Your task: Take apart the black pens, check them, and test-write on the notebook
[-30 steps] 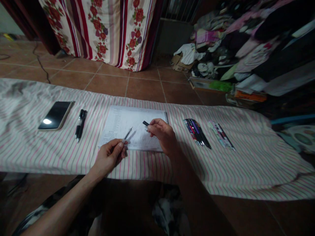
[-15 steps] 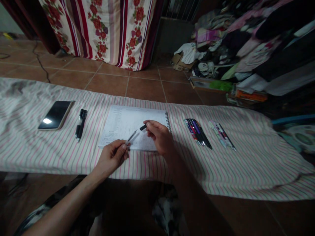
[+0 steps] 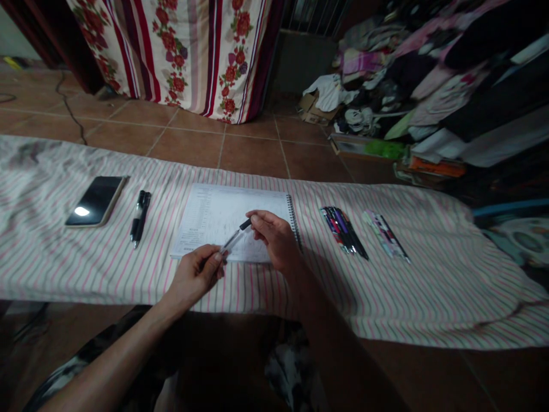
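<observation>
Cap (image 3: 245,224) meets pen (image 3: 231,240) over the notebook (image 3: 206,212).
My left hand (image 3: 195,277) pinches the barrel; my right hand (image 3: 274,237), apart a second ago, now seats the cap on the tip.

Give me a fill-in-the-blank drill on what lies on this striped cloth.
1. The left hand and right hand hold one pen over the spiral ___.
2. The right hand pinches the pen's ___ cap.
3. The smartphone lies to the ___ of the black pen.
Missing words: notebook; black; left.
</observation>
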`<state>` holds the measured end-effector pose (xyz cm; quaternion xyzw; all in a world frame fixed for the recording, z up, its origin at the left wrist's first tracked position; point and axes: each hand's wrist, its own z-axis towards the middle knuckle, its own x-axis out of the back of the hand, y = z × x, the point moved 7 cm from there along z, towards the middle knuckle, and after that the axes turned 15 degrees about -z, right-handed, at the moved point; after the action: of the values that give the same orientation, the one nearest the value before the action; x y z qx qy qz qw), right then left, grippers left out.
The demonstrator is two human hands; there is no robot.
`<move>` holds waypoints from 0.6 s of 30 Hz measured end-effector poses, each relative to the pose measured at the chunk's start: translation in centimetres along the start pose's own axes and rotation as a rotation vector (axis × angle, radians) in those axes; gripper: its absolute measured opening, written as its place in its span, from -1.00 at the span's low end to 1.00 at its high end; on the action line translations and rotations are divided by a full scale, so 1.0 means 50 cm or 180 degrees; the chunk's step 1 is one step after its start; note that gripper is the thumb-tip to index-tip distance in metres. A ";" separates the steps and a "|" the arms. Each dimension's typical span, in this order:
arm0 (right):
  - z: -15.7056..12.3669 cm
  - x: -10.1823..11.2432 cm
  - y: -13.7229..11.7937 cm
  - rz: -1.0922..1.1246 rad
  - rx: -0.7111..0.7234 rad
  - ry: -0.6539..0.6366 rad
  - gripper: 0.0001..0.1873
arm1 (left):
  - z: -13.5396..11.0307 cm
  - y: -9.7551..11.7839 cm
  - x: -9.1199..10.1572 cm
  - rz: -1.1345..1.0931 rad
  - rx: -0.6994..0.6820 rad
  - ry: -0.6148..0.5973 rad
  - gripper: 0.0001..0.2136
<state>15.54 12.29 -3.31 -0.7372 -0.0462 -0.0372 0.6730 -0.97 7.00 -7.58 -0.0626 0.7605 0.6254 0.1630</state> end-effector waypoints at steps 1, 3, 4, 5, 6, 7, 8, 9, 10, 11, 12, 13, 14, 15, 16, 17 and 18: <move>0.000 0.000 0.000 -0.0014 0.0007 -0.0002 -0.71 | 0.000 0.001 0.000 -0.0004 -0.0003 0.0007 -0.74; 0.000 -0.001 -0.001 -0.0034 0.0016 -0.0013 -0.71 | -0.001 0.002 0.000 0.0012 -0.0024 0.0040 -0.75; 0.000 -0.001 -0.001 -0.0038 0.0020 -0.0023 -0.71 | -0.001 0.002 0.000 0.0029 -0.0032 0.0058 -0.75; -0.001 -0.001 -0.002 -0.0040 0.0022 -0.0031 -0.71 | -0.001 0.002 0.001 0.0044 -0.0036 0.0073 -0.75; -0.001 -0.001 -0.004 -0.0043 0.0025 -0.0036 -0.71 | -0.002 0.002 0.001 0.0052 -0.0040 0.0084 -0.75; -0.002 -0.002 -0.006 -0.0051 0.0031 -0.0045 -0.72 | -0.002 0.003 0.001 0.0053 -0.0048 0.0095 -0.76; -0.003 -0.002 -0.008 -0.0078 0.0045 -0.0053 -0.73 | -0.002 0.003 0.001 0.0045 -0.0059 0.0106 -0.76; -0.004 -0.003 -0.011 -0.0125 0.0068 -0.0066 -0.74 | -0.002 0.004 0.001 0.0033 -0.0068 0.0118 -0.76; -0.005 -0.003 -0.014 -0.0187 0.0100 -0.0073 -0.75 | -0.002 0.005 0.001 0.0024 -0.0066 0.0126 -0.77; -0.006 -0.003 -0.018 -0.0257 0.0135 -0.0078 -0.77 | -0.002 0.005 0.000 0.0018 -0.0054 0.0129 -0.77; -0.007 -0.004 -0.021 -0.0332 0.0172 -0.0083 -0.78 | -0.002 0.006 0.000 0.0015 -0.0035 0.0128 -0.77; -0.007 -0.004 -0.023 -0.0408 0.0208 -0.0089 -0.79 | -0.003 0.005 -0.001 0.0016 -0.0010 0.0124 -0.77; -0.007 -0.005 -0.024 -0.0477 0.0235 -0.0089 -0.79 | -0.003 0.005 -0.001 0.0022 0.0012 0.0120 -0.77; -0.007 -0.005 -0.024 -0.0539 0.0254 -0.0093 -0.80 | -0.003 0.005 -0.001 0.0031 0.0029 0.0117 -0.77; -0.007 -0.005 -0.024 -0.0588 0.0272 -0.0098 -0.80 | -0.003 0.005 -0.001 0.0040 0.0035 0.0116 -0.77; -0.006 -0.005 -0.022 -0.0615 0.0288 -0.0103 -0.79 | -0.002 0.005 -0.001 0.0046 0.0032 0.0119 -0.77; -0.005 -0.005 -0.021 -0.0612 0.0301 -0.0104 -0.79 | -0.002 0.004 -0.001 0.0047 0.0026 0.0121 -0.77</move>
<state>15.20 12.13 -2.28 -0.6973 -0.1294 -0.0874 0.6996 -1.02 6.94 -7.35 -0.0683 0.7665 0.6221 0.1442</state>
